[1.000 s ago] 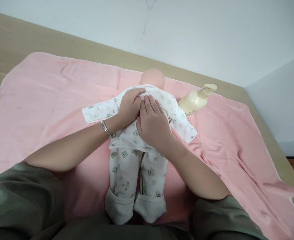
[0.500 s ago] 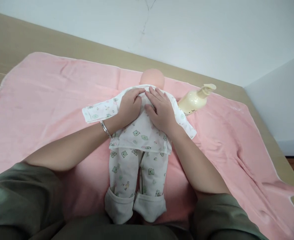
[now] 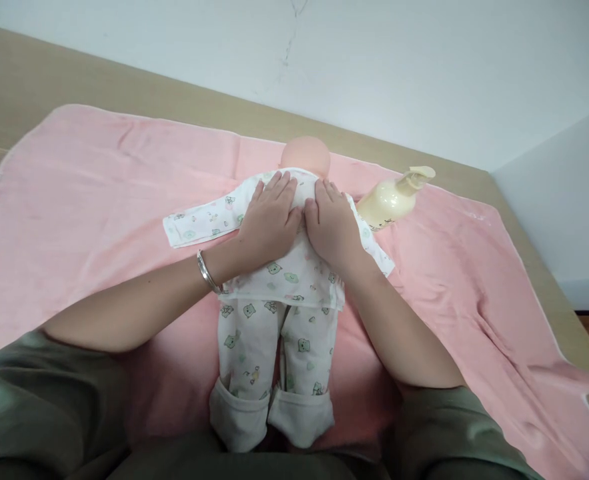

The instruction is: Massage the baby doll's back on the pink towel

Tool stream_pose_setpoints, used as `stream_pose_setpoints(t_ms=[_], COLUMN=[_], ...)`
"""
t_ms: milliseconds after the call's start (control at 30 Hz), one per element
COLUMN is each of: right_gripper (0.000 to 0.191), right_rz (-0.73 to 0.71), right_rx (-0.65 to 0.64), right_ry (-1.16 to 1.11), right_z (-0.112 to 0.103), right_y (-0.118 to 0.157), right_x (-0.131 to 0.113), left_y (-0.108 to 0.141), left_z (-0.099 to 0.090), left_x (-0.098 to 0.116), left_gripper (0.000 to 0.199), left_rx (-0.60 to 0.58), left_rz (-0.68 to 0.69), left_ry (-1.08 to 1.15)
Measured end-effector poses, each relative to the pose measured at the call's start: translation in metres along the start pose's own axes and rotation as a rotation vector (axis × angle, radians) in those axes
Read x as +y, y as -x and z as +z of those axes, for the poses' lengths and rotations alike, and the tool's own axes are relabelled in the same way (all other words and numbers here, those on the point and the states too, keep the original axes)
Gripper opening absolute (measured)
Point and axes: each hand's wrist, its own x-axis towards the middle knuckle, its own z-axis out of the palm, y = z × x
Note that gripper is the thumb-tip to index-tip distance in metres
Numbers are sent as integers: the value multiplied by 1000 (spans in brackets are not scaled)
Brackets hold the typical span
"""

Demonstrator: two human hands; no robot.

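Observation:
A baby doll point(image 3: 306, 155) lies with its bald head toward the wall and no facial features showing. It wears a white long-sleeved top point(image 3: 289, 283) and white trousers point(image 3: 254, 347), both printed with small green bears, the cuffs folded up at the feet. My left hand point(image 3: 271, 220) rests flat on the left half of the upper back of the top, fingers stretched out toward the head. Flat on the right half lies my right hand point(image 3: 335, 223), its fingers extended the same way. The thumbs are close together near the middle. Neither hand grips anything.
Beneath the doll spreads a pink blanket point(image 3: 99, 200), wrinkled at the right, over a wooden table point(image 3: 139, 83). A cream pump bottle point(image 3: 387, 200) leans or lies beside the doll's right-hand sleeve. Behind the table rises a white wall point(image 3: 399, 73).
My left hand has opened out from curled fingers to flat. My right hand has shifted slightly right, its fingers now pointing straighter toward the head. The doll and bottle stay in place.

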Motion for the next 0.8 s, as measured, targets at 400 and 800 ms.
stream_pose_setpoints(t_ms=[400, 800], right_gripper=[63, 63], right_rz=[-125, -6], right_rx=[-98, -13], right_ry=[-47, 51], right_z=[-2, -3], right_y=[3, 20], right_x=[-5, -20], left_y=[2, -17], left_z=[1, -4], left_x=[-4, -14], left_gripper=[59, 61], left_rx=[88, -6], left_rz=[95, 30], left_ry=[-76, -53])
